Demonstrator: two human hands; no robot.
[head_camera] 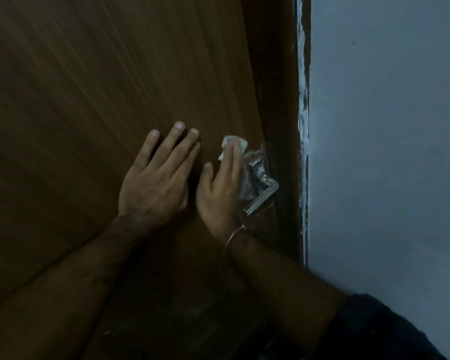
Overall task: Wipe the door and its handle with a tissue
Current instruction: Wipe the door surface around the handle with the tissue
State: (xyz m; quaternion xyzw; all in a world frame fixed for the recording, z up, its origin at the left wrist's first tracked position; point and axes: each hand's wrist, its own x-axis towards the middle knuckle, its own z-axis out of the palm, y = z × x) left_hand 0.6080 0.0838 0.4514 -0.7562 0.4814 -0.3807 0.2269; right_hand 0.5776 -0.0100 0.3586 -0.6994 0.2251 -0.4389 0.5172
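Observation:
A brown wooden door (102, 87) fills the left and middle of the view. Its silver lever handle (261, 196) sits near the door's right edge, partly wrapped in clear plastic. My left hand (159, 178) lies flat on the door with straight fingers, just left of my right hand. My right hand (222, 190) presses a small white tissue (240, 142) against the door with straight fingers, right beside the handle plate. Most of the tissue is hidden under the fingers. A thin bangle circles my right wrist.
The dark door frame (283, 100) runs down right of the handle, with a paint-smeared edge. A pale blue-grey wall (387, 139) takes up the right side. Dark fabric (369, 331) shows at the bottom right.

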